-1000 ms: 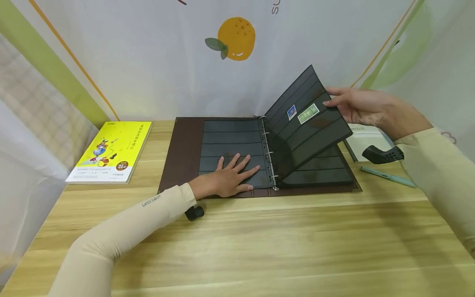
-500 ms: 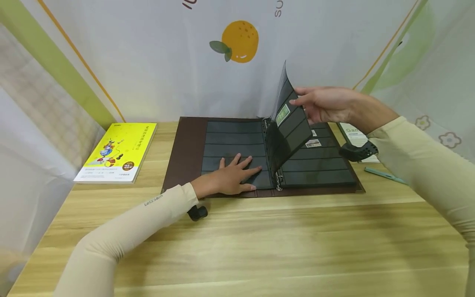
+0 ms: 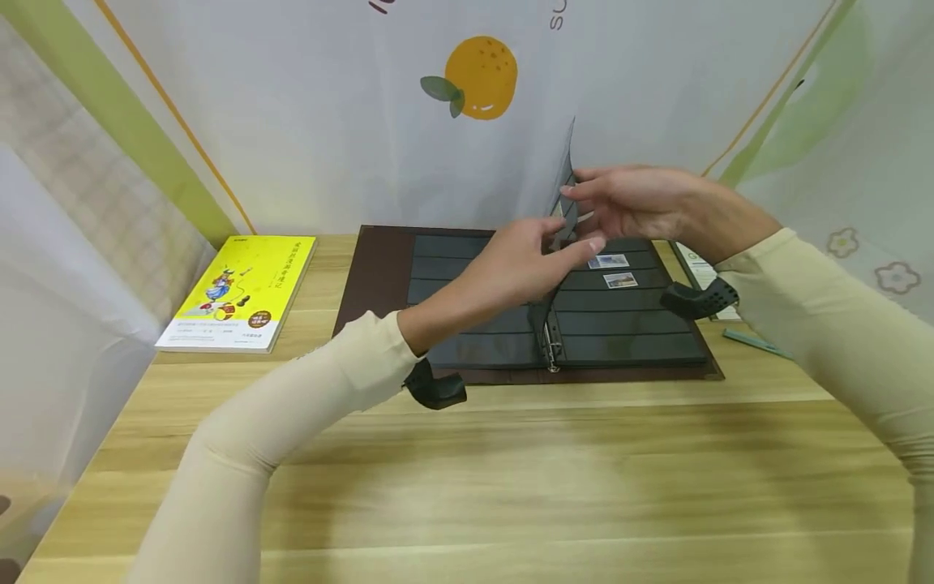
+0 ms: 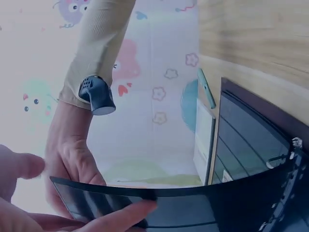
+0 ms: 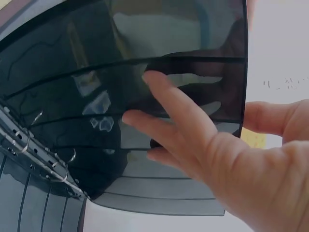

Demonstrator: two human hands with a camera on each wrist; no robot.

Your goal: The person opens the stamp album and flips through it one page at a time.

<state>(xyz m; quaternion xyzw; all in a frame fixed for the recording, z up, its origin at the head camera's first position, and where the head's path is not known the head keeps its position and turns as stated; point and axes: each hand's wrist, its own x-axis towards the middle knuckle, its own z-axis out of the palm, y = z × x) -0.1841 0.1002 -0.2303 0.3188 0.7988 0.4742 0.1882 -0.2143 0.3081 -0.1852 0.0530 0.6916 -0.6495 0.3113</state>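
Note:
A stamp album lies open on the table, with black strip-pocket pages and metal rings. One page stands almost upright from the rings, curved. My right hand pinches its outer edge, thumb wrapped round the edge and fingers spread flat on the right face. My left hand reaches in from the left. Its straight fingers lie along the left face, while its thumb stands off the page. Two small stamps show on the sheet at right.
A yellow book lies at the left. Right of the album are a notebook and a teal pen. A pale printed curtain hangs behind the table. Black wrist mounts stick out under the sleeves.
My right hand has swung the page leftward from a right lean to nearly upright, uncovering stamps beneath. My left hand has risen from the left page and moved right to the lifted page.

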